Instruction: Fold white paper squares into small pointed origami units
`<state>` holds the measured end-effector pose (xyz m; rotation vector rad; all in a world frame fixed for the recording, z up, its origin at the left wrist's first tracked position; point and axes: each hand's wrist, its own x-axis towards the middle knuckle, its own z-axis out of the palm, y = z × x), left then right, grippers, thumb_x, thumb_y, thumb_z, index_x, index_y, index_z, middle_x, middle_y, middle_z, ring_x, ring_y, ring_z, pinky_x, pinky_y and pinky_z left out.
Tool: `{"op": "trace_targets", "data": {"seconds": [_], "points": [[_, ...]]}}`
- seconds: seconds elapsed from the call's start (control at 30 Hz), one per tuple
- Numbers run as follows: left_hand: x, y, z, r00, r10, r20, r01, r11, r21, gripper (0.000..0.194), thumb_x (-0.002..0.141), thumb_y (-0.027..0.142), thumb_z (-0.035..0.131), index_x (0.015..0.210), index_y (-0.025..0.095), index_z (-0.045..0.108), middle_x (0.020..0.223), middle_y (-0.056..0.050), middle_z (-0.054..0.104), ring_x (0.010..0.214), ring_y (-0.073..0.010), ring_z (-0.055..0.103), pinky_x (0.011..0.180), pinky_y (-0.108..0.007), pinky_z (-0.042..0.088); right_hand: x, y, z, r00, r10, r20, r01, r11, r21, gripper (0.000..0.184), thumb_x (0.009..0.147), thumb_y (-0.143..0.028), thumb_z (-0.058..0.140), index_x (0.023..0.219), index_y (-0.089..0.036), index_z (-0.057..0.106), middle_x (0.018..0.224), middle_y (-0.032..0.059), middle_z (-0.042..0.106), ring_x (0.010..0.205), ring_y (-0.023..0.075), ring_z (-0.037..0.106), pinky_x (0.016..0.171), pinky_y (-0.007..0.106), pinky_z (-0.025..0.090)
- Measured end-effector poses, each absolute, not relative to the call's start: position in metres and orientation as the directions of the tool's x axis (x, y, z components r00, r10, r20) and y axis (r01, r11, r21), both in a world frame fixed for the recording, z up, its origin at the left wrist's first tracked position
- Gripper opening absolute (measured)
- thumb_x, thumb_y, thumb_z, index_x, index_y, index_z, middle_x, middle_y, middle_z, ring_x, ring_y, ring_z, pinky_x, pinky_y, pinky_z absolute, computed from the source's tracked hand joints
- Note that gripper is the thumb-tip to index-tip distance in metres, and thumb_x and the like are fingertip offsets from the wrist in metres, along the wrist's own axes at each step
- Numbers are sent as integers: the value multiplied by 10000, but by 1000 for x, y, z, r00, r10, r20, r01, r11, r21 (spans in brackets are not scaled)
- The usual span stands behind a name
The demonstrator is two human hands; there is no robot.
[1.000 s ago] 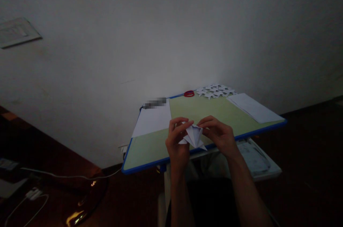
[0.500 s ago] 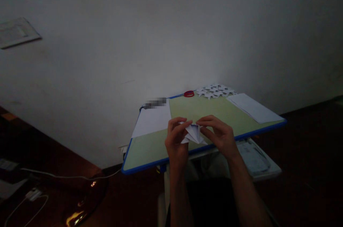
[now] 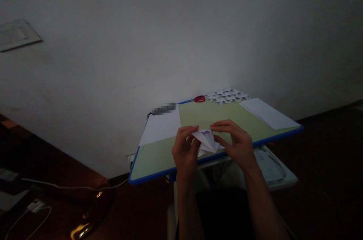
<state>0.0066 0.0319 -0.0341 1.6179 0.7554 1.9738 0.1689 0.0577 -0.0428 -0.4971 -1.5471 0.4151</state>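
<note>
Between my two hands is a piece of folded white paper point(image 3: 208, 141), with pointed flaps and creases, held above the table's front edge. My left hand point(image 3: 185, 149) pinches its left side between thumb and fingers. On the other side, my right hand point(image 3: 236, 143) grips the upper right edge with its fingertips. Several small folded paper pieces point(image 3: 228, 96) lie grouped at the back of the table. A stack of white sheets point(image 3: 270, 114) rests at the right, and another white sheet point(image 3: 161, 126) lies at the left.
The green table point(image 3: 155, 160) has a blue rim and stands against a pale wall. Red-handled scissors point(image 3: 199, 99) lie at its back edge. Below the right side is a tray point(image 3: 272, 168). A white cable point(image 3: 76, 187) runs across the floor at left.
My hands have moved slightly apart, and the folded paper between them is spread wider and turned a little. The things on the table have stayed put.
</note>
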Motion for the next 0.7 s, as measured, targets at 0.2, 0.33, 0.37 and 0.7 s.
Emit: {"op": "trace_targets", "data": {"seconds": [0.2,0.33,0.37,0.7], "points": [[9,34,-33,-203,684,700,-65,-723,688,152,806,191,810,952,229,789,999,-65,645,968,-188,634,830,-290,557,169,59,-44,23,542,840,39,839,-542,198,883,-189,753,1047,-300,753,1020,51,730,982,242,685,865,412,539],[8,35,-34,-191,682,706,-71,-727,683,158,812,148,795,948,229,781,995,-58,652,967,-175,636,839,-280,555,169,62,-46,8,526,850,32,850,-526,190,884,-195,752,1045,-295,759,1015,54,736,975,243,687,865,413,538],[8,35,-34,-189,683,706,-65,-726,685,157,812,144,795,944,228,780,993,-56,653,966,-174,636,840,-279,555,170,63,-46,4,524,852,32,851,-524,189,887,-193,749,1047,-293,761,1021,55,735,977,242,687,869,413,538],[7,36,-34,-188,689,700,-44,-718,695,141,815,176,799,944,231,778,992,-60,653,972,-189,640,845,-309,564,170,64,-44,-21,520,854,14,854,-520,252,876,-128,750,1055,-303,780,1016,42,711,951,209,674,847,369,525]]}}
